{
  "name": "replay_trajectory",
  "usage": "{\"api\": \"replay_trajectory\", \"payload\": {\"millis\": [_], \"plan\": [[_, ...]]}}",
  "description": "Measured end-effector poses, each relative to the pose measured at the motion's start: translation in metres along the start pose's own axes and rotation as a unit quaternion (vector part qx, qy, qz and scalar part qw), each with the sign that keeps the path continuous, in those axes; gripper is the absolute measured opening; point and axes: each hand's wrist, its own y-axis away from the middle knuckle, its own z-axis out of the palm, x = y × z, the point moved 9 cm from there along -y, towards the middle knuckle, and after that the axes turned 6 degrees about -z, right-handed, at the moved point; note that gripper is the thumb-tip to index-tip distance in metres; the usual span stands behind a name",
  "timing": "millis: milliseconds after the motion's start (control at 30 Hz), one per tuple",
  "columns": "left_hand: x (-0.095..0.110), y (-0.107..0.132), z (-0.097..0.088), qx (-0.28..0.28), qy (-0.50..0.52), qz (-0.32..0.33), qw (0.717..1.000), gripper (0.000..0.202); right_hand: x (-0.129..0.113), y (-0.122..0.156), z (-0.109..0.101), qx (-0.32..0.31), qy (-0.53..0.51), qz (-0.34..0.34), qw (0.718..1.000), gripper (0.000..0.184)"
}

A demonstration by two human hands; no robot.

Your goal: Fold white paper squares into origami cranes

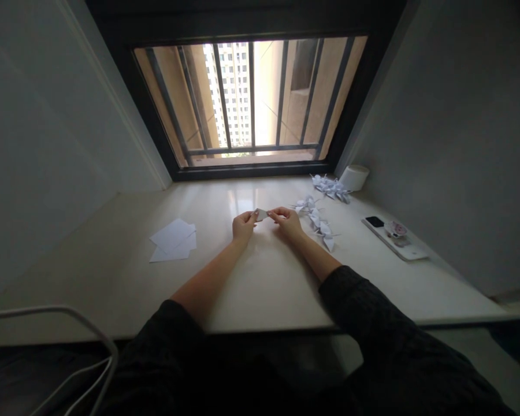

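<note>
A small folded piece of paper (262,215) is held up between my two hands, over the middle of the white sill. My left hand (243,225) pinches its left side between thumb and fingers. At its right corner, my right hand (285,220) grips with thumb and forefinger. Just beyond my right hand lie several folded paper cranes (316,218) in a loose row. Another cluster of folded paper cranes (330,188) sits farther back. To the left, several flat white paper sheets (173,238) overlap in a pile.
A white cup-like roll (354,177) lies by the right wall. A phone (394,238) with a round grip rests on the right of the sill (260,300). The barred window (252,104) stands behind. A white cable (69,311) loops at lower left.
</note>
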Motion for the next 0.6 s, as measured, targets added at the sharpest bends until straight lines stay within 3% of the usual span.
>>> {"api": "replay_trajectory", "payload": {"millis": [200,467,600], "plan": [[0.006,0.002,-0.003,0.020,-0.009,0.015,1.000,0.039,-0.006,0.002,0.000,0.004,0.018,-0.010,1.000,0.039],[0.004,-0.001,-0.001,-0.010,0.020,-0.002,1.000,0.041,-0.004,0.003,0.001,0.019,0.026,-0.006,0.999,0.038],[0.003,-0.002,-0.001,-0.016,0.015,0.003,1.000,0.042,-0.015,0.006,-0.002,0.033,0.036,-0.040,0.998,0.038]]}}
